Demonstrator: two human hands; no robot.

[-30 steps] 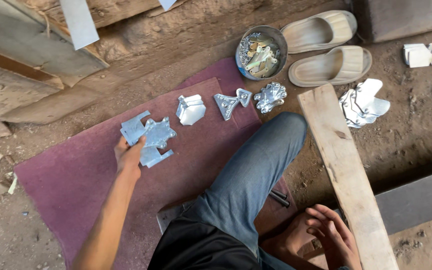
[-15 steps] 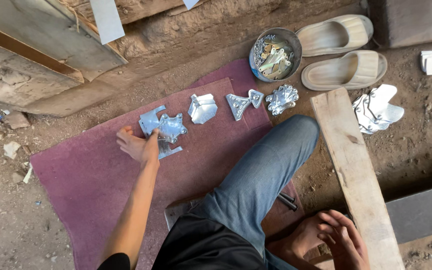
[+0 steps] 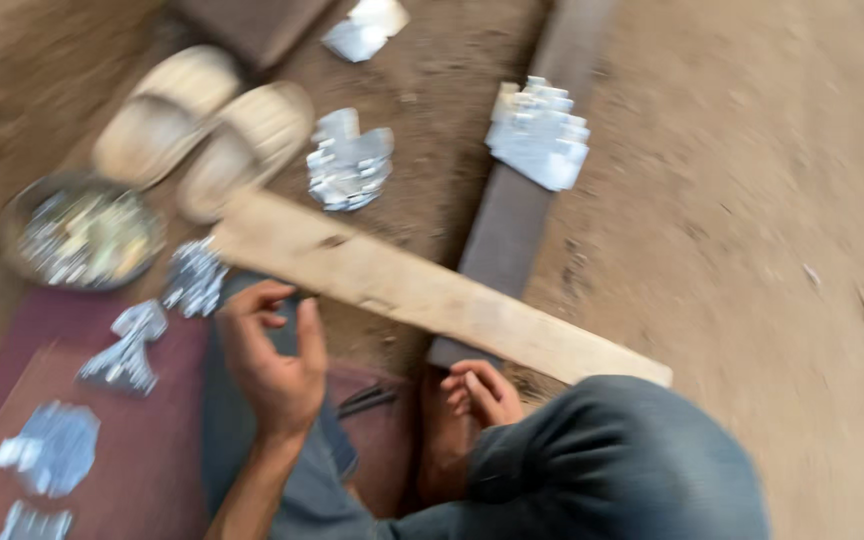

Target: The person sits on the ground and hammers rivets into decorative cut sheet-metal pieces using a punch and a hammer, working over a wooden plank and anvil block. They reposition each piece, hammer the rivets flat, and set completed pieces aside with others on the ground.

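Observation:
The view is motion-blurred. My left hand (image 3: 274,362) hovers over my jeans-clad leg (image 3: 252,440), fingers apart and empty. Shiny cut metal pieces lie on the maroon mat (image 3: 152,470) to its left: one (image 3: 128,350) nearest, one (image 3: 192,280) by my knee and one (image 3: 52,450) lower left. My right hand (image 3: 482,392) rests with curled fingers against my bare foot (image 3: 442,440), just below a pale wooden plank (image 3: 422,295). Whether it holds anything is unclear.
A round metal bowl (image 3: 82,235) of scraps sits at the mat's far edge, with two beige sandals (image 3: 202,140) beyond. Stacks of metal pieces lie on the dirt (image 3: 350,160) and on a dark beam (image 3: 540,135). A small dark tool (image 3: 367,400) lies by my foot. Bare dirt spreads right.
The camera has swung right and turned. My left hand has left the metal piece on the mat and come back over my leg, empty. My right hand stays by my foot.

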